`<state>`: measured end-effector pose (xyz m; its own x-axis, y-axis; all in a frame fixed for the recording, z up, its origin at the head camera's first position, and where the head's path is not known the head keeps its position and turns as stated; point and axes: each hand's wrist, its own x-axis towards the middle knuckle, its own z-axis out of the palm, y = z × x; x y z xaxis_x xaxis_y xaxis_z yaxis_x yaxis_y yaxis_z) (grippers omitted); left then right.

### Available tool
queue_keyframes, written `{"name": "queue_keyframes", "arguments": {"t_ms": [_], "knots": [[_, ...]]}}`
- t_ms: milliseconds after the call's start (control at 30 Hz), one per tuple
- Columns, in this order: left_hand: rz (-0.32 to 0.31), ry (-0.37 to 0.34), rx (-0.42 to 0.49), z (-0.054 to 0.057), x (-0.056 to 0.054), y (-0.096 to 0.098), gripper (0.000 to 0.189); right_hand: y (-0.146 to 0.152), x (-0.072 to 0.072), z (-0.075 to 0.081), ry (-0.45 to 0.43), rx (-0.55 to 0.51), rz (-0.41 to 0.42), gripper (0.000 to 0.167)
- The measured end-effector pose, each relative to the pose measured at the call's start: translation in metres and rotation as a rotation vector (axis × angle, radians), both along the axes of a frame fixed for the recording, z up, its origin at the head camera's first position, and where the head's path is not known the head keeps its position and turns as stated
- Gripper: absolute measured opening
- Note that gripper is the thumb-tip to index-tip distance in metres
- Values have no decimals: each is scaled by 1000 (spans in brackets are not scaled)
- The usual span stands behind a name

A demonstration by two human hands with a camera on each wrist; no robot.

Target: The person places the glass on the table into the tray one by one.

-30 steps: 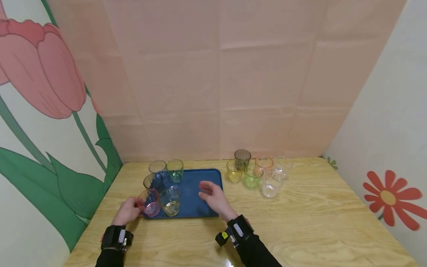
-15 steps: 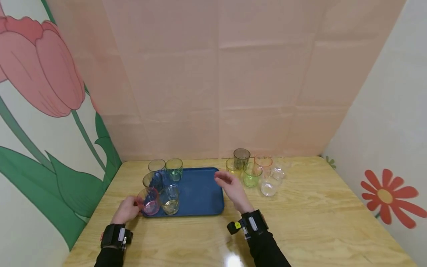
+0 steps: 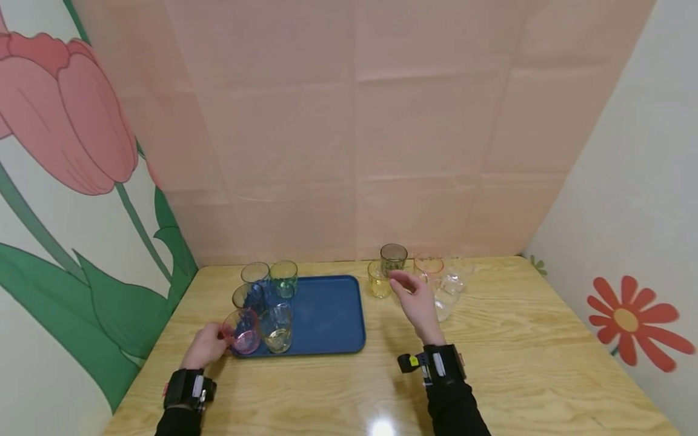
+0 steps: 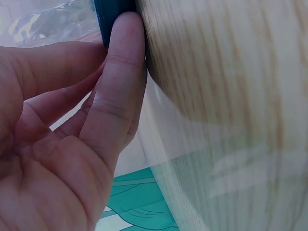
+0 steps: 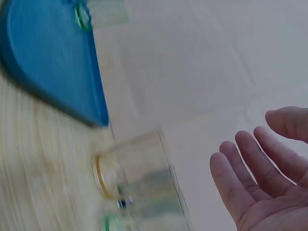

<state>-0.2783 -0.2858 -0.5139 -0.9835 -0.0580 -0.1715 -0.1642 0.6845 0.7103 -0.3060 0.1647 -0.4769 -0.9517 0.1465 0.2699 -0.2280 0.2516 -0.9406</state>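
We wear black sleeves (image 3: 457,404). Our left wristband (image 3: 179,390) is chunky and black with a pale strip (image 3: 199,384); our right wristband (image 3: 449,363), likewise black, carries a small dark block (image 3: 405,364) marked by a yellow patch (image 3: 414,361).

1 glare spot (image 3: 382,427) on table (image 3: 523,363); glasses (image 5: 139,166) blurred, right wrist view.

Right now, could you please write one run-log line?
left hand: pinching blue tray edge; right hand: empty, near yellow glass; pink glass: on tray

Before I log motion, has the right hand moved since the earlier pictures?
Yes, rightward: the right hand was over the blue tray and is now right of it.
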Motion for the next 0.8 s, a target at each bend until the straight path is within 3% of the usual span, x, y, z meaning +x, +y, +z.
{"name": "queue_keyframes", "arguments": {"t_ms": [267, 400, 633, 800], "knots": [[2, -5, 1, 0, 0, 0, 11, 31, -7, -11, 163, 156, -284, 29], [0, 3, -1, 2, 0, 0, 11, 46, -10, -18, 223, 234, -371, 33], [-1, 17, -13, 3, 0, 0, 10, 63, -12, -27, 193, 283, -371, 52], [3, 10, -8, -1, 0, 0, 11, 70, -10, -37, 94, 299, -345, 71]]}}
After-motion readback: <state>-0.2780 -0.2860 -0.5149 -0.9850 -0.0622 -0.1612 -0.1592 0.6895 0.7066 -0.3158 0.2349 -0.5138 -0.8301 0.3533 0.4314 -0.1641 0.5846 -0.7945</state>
